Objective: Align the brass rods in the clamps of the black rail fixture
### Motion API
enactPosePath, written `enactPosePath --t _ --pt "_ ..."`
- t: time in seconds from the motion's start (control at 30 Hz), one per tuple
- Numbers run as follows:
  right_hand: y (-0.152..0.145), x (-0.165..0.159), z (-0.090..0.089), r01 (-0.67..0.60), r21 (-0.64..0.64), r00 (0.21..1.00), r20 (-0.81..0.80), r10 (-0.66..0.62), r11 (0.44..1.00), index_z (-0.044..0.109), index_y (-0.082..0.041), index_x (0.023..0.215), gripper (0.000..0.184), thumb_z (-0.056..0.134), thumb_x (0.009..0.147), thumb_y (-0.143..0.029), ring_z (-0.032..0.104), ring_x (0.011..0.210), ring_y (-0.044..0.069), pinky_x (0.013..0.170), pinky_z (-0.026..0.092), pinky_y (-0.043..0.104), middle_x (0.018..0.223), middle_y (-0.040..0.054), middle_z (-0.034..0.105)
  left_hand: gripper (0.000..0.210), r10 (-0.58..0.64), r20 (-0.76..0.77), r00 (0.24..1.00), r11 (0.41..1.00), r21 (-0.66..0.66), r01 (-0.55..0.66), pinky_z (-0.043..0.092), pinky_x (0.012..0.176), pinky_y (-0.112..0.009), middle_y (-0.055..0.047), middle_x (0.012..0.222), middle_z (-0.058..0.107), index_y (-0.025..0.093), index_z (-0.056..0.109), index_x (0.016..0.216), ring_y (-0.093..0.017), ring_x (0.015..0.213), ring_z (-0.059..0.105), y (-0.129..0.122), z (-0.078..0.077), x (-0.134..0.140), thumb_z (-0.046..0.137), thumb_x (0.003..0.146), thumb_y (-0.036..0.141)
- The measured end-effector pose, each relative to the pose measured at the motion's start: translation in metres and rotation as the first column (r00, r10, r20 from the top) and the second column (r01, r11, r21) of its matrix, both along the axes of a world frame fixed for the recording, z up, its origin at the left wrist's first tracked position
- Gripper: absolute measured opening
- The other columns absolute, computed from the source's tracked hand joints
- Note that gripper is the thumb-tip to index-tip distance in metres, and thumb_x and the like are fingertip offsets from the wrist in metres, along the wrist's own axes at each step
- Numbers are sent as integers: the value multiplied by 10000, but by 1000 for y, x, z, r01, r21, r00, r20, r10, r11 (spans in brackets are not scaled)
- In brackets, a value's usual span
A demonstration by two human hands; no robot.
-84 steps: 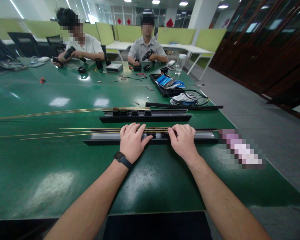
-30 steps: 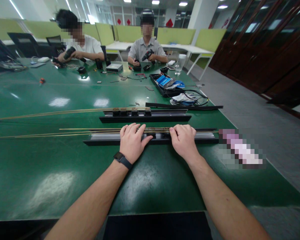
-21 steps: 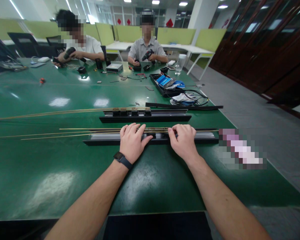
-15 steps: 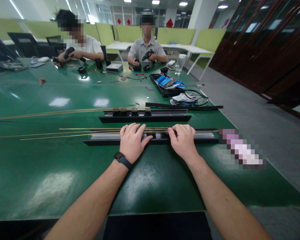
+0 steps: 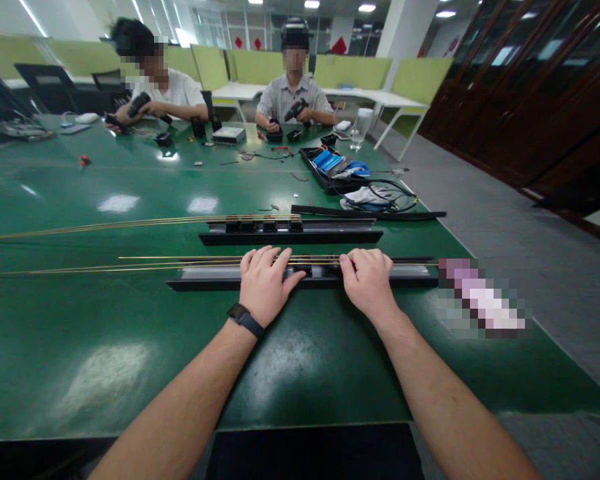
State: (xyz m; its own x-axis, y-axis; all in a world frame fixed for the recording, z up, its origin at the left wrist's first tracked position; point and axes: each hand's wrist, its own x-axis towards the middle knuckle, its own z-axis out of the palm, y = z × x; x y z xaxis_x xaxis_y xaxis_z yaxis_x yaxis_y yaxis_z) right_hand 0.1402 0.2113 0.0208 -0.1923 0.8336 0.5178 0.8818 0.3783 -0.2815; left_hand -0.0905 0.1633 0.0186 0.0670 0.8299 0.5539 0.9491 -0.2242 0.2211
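Note:
A long black metal channel [image 5: 213, 274] with a silvery inside lies crosswise before me on the green table. Several thin brass rods [image 5: 145, 267] run along it and reach out past its left end. My left hand [image 5: 264, 283], with a dark wristband, holds the channel from above, fingers over its far side and thumb stretched along the inside. My right hand [image 5: 367, 283] is closed further right, thumb and curled fingers pinching a brass rod over the channel. Small black blocks in the channel are partly hidden by my hands.
Beyond lies a second black channel [image 5: 290, 237] with black blocks and brass rods. A black strip [image 5: 370, 214], gloves [image 5: 370, 198] and a black tray [image 5: 325, 181] are further back. Two people with power drills sit across the table. A blurred-out pinkish item [image 5: 480, 293] lies right.
My right hand has shifted slightly right along the channel. The nearest brass rod's left part has moved in closer to the other rods. My left hand has stayed put.

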Motion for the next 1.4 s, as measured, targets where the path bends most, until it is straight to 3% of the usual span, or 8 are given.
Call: enactPosePath --t 0.43,1.4 --pt "-6 -3 5 5 52 999 -35 -4 999 603 -222 923 247 474 1034 -402 542 970 250 932 304 417 943 61 695 478 2 2 1000 1000 10 -2 341 1148 -523 -120 1311 708 225 670 1324 -321 1316 584 0 -1 0 643 958 533" --pt "-2 0 3 -10 9 1000 7 10 1000 574 -230 809 321 452 1047 -408 526 909 234 887 289 401 827 40 673 475 1 17 1000 1000 -6 -1 325 1165 -516 -122 1325 705 248 662 1339 -321 1333 571 0 -1 0 630 964 537"
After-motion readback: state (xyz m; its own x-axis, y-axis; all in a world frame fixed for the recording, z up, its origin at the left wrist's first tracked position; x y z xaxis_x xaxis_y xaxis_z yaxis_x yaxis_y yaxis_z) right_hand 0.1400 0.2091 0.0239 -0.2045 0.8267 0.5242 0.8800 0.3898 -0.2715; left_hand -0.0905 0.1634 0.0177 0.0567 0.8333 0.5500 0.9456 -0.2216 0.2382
